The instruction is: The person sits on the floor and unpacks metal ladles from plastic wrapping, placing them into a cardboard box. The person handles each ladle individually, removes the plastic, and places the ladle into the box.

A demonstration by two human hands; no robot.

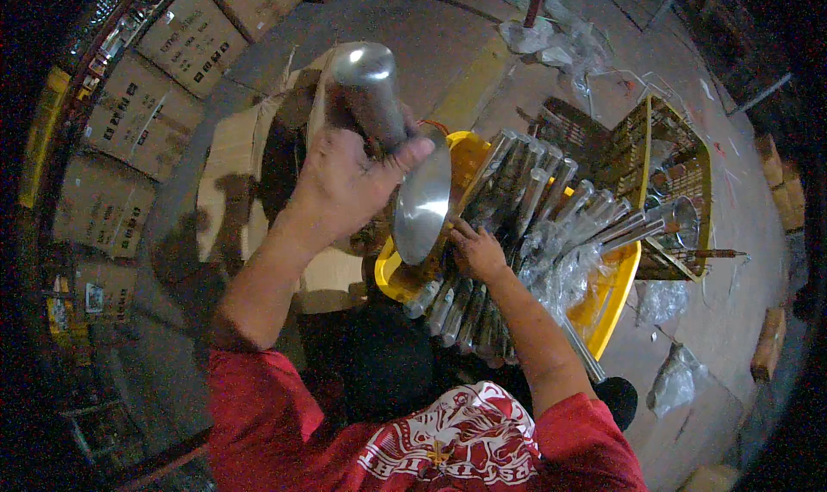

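A shiny metal cylinder (366, 74) with a rounded top stands up out of my left hand (340, 182), whose fingers are wrapped round its lower part. Just below the left thumb, a smooth oval metal piece (424, 212) hangs tilted; I cannot tell whether it joins the cylinder. My right hand (479, 252) is lower and to the right, over a yellow basin (624, 294). Its fingers are curled close to the oval piece's edge and the metal tubes (525, 186); what they grip is hidden. Several tubes lie heaped there, some in clear plastic wrap (564, 281).
An opened cardboard box (228, 195) is behind my left arm. Closed cartons (103, 203) line the left side. Right of the basin stands a yellow-edged wire crate (655, 173). Loose plastic bags (676, 380) lie on the floor (728, 294).
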